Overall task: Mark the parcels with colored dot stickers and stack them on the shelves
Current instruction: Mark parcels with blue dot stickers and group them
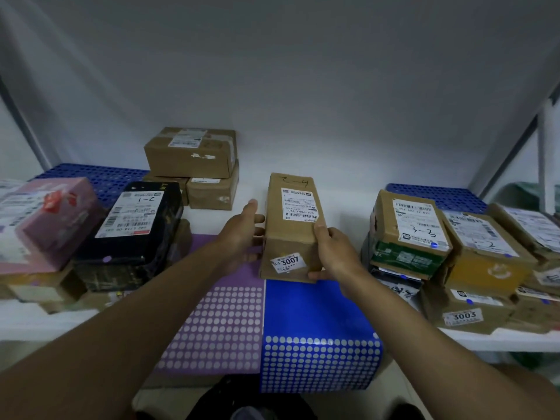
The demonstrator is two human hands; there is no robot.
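- Far left of the white shelf [36,322]: pink box [51,219] lying tilted on top of other cardboard; shipping label partly visible on its left side.
- Just right of it: black parcel [136,228], white label on top with "1-1" handwritten, a purple dot on its near edge. Touches the pink box.
- Behind, against the back wall: three brown cartons [194,165] stacked, one big carton across two smaller ones. Blue perforated mat [100,177] under and left of them.
- Centre front: purple sticker sheet [224,328] with rows of pale dots, lying flat beside the blue sticker sheet [318,344], edges touching; the blue one overhangs the shelf front.
- Left hand [242,225]: open, fingers extended, flat against the left side of the tall box [291,228]; whether it presses or only touches, cannot tell.
- Tall box: brown, long axis pointing away, far end of the sticker sheets. Label on top, "2-4" written at far end, tag "3007" on near face.
- Right hand [333,253]: gripping the box's near right corner, thumb on top, fingers wrapped under.
- Right: pile of labelled parcels [454,256], several with blue dots; one marked "3-3", one tagged "3003".
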